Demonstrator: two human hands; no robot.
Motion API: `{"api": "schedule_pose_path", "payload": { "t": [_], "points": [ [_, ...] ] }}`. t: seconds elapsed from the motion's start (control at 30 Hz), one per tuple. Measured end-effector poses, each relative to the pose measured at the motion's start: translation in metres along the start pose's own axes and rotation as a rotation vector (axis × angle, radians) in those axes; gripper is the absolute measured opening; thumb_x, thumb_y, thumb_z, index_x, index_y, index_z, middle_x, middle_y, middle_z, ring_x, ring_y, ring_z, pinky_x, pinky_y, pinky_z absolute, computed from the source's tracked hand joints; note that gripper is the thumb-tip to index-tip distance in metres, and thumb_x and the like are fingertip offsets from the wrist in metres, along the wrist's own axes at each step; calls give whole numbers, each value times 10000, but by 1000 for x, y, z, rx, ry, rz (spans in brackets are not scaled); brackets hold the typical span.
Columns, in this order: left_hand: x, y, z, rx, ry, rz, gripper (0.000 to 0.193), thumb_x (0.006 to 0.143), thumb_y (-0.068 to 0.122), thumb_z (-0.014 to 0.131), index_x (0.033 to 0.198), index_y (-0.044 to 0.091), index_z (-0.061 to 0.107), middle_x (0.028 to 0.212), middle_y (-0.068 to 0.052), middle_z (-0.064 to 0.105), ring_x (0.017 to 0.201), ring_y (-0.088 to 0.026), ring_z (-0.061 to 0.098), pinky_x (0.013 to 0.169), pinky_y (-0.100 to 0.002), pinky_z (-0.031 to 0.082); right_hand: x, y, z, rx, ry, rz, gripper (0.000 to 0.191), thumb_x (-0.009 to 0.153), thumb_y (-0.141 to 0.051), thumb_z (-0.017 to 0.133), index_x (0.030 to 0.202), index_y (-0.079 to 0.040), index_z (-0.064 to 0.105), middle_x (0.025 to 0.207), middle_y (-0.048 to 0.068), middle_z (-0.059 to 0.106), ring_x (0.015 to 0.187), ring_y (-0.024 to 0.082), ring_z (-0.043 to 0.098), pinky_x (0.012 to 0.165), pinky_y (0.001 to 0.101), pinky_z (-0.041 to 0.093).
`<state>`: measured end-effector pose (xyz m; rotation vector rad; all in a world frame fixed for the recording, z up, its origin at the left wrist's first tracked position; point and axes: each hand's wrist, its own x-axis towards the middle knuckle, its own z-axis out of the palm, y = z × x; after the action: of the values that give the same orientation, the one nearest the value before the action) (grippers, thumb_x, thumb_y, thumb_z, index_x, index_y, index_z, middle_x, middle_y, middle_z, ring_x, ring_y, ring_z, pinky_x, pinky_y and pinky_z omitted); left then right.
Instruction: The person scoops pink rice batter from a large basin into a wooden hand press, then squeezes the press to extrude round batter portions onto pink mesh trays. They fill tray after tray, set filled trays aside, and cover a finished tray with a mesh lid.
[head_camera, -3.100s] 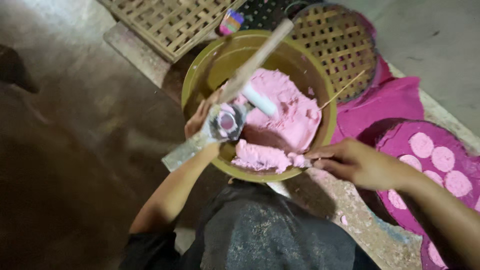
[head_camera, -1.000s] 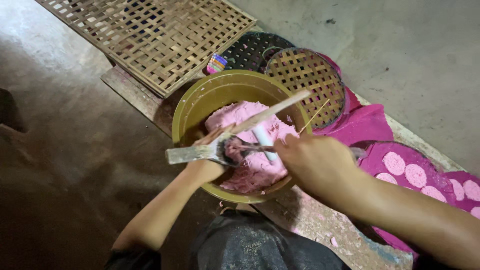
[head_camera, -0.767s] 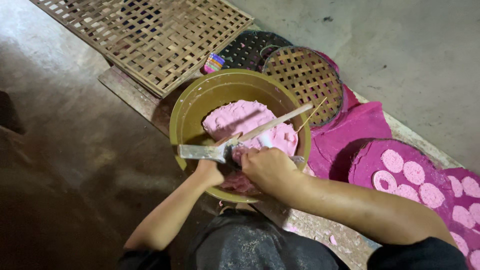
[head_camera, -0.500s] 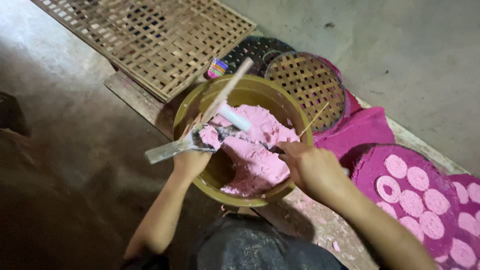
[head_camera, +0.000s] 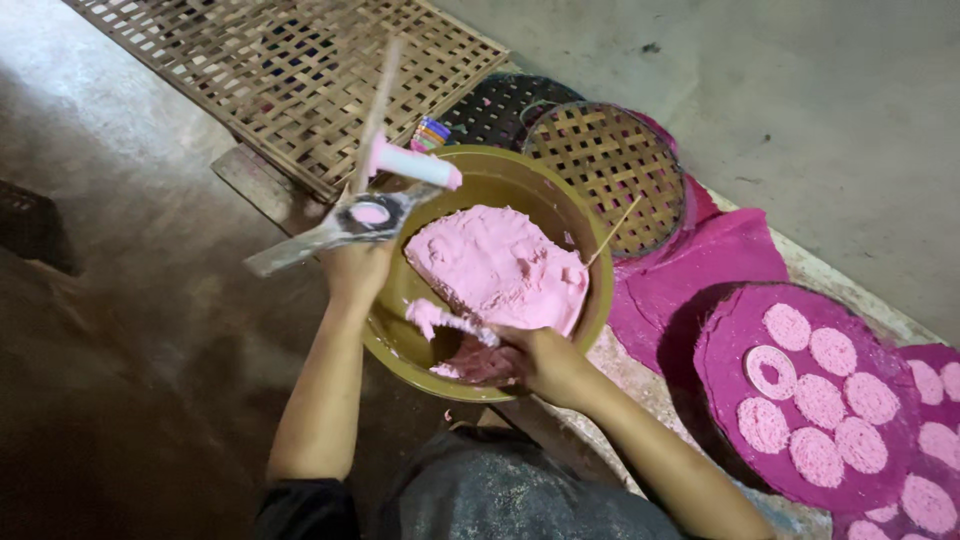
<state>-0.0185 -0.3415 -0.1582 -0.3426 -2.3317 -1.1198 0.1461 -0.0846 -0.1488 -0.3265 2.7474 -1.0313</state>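
A woven bamboo mat (head_camera: 290, 70) lies on the floor at 11 o'clock from the brown bowl (head_camera: 500, 180), and a round woven lid (head_camera: 605, 165) rests against the bowl's rim at 2 o'clock, partly over a dark basket (head_camera: 500, 105). A small striped packet (head_camera: 430, 132) sits at 12 o'clock, just beyond the rim. At 3 to 4 o'clock a magenta cloth (head_camera: 700, 270) spreads out, with a round tray (head_camera: 725, 330) of pink discs (head_camera: 830, 350) past it. A thin stick (head_camera: 612, 230) leans over the bowl's right rim.

The left hand (head_camera: 355, 270) is at the bowl's 9 o'clock edge, its fingers closed around a flat metal mould (head_camera: 345, 225) with a ring of pink dough in it; the mould's long axis runs from 8 to 2 o'clock, its far end over the bowl. A pale rod (head_camera: 380, 100) and pink-smeared roller (head_camera: 412, 165) rise above it. The right hand (head_camera: 540, 365) is inside the bowl at 6 o'clock, fingers curled into the pink dough (head_camera: 500, 265), holding a small scraper (head_camera: 445, 320) pointing to 9 o'clock.
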Motion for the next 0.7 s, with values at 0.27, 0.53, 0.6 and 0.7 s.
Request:
{"api": "schedule_pose_path", "payload": {
  "t": [0.27, 0.53, 0.6, 0.7],
  "points": [
    [-95, 93, 47, -1595, -820, -717, 199, 822, 46, 650, 965, -68, 570, 869, -95, 594, 752, -191, 597, 630, -309, 487, -26, 28, -71, 572, 408, -325, 733, 1038, -347, 547, 1631, -150, 164, 1670, 205, 308, 1506, 316, 405, 1205, 391, 372],
    [-150, 218, 83, -1142, -1289, -211, 428, 811, 103, 708, 1229, 55, 630, 1143, -137, 680, 1072, -236, 665, 945, -392, 538, -154, 23, -137, 1106, 604, -425, 908, 946, -418, 646, 1627, -193, 89, 1474, 295, 506, 1027, 365, 688, 795, 474, 619],
    [-140, 229, 86, -644, -1144, 299, 439, 891, 232, 780, 1254, 23, 648, 1206, -160, 683, 1139, -284, 640, 939, -422, 484, -194, 31, -157, 714, 618, -265, 834, 924, -365, 653, 1610, -121, 246, 1461, 303, 551, 1052, 381, 693, 780, 457, 649],
    [-147, 253, 96, -270, -1284, 302, 371, 856, 315, 775, 1146, 104, 682, 1061, -89, 709, 964, -224, 686, 858, -375, 557, -241, 37, -153, 38, 570, -486, 615, 935, -213, 598, 1533, -263, 464, 1401, 318, 623, 1111, 371, 754, 914, 482, 635]
  ]
}}
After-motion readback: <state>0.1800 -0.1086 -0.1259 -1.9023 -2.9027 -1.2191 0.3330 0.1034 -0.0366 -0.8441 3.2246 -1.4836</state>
